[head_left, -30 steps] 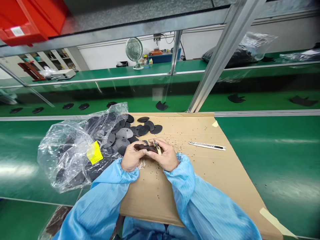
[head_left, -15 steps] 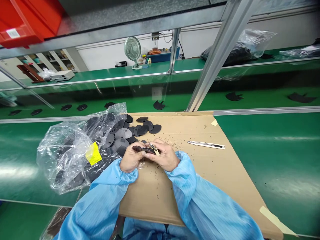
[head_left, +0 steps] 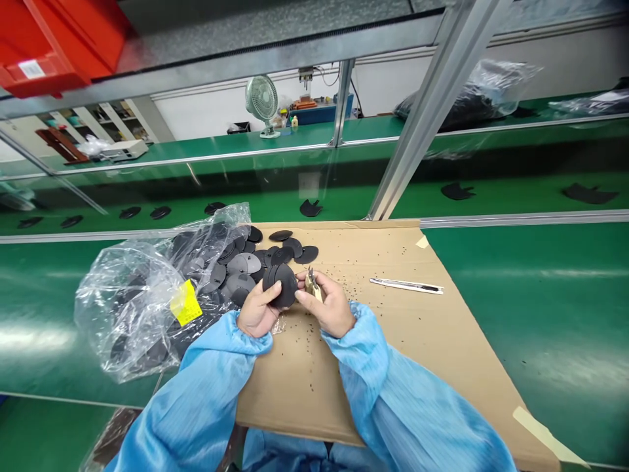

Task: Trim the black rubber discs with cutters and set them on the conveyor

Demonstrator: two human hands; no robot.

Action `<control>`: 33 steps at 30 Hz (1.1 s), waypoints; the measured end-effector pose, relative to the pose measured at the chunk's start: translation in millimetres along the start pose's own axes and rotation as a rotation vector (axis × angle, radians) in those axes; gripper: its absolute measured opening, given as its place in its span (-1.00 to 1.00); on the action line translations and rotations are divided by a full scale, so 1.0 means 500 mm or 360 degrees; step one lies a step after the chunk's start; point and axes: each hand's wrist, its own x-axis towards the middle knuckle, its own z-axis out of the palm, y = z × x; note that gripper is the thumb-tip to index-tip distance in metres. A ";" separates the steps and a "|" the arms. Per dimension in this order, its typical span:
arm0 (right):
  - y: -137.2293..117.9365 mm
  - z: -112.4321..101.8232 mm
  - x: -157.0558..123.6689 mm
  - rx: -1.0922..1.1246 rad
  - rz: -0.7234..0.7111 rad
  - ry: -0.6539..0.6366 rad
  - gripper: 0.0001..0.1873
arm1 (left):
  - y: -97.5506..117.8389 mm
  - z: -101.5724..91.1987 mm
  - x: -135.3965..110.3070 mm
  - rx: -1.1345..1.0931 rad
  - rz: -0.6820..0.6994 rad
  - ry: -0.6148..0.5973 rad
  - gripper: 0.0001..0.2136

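Note:
My left hand [head_left: 259, 309] is closed on black oval plastic discs [head_left: 280, 286], which overlap like a small stack with their broad faces turned up toward me. Just right of them, my right hand [head_left: 330, 305] grips a pair of small cutting pliers [head_left: 313, 286] with pale handles, jaws pointing up and away. My right fingertips reach the edge of the held discs. Behind my left hand lies a pile of loose black discs [head_left: 244, 263], spilling from a clear plastic bag [head_left: 128, 295] with a yellow label [head_left: 185, 303].
Brown cardboard [head_left: 393, 354] covers the bench, strewn with tiny black scraps. A utility knife [head_left: 406, 286] lies on its right side. Beyond runs a green conveyor belt [head_left: 373, 200] carrying several black parts. A metal post [head_left: 422, 124] rises behind, and a red bin [head_left: 54, 46] sits above left.
The discs in my left hand have tilted from edge-on to showing their broad faces. The pliers have come away from them slightly to the right and now point upward.

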 end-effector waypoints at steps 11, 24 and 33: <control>0.009 -0.002 0.008 -0.0112 0.0028 -0.0059 -0.70 | -0.008 0.000 0.004 0.0103 0.0242 0.0130 -0.60; 0.026 -0.006 0.015 -0.0219 0.0132 0.0048 -0.67 | -0.024 -0.007 0.004 0.0402 0.0441 0.0113 -0.69; 0.005 -0.004 0.011 -0.0319 0.0079 0.0084 -0.70 | -0.018 -0.007 0.004 0.0231 0.0329 -0.0009 -0.77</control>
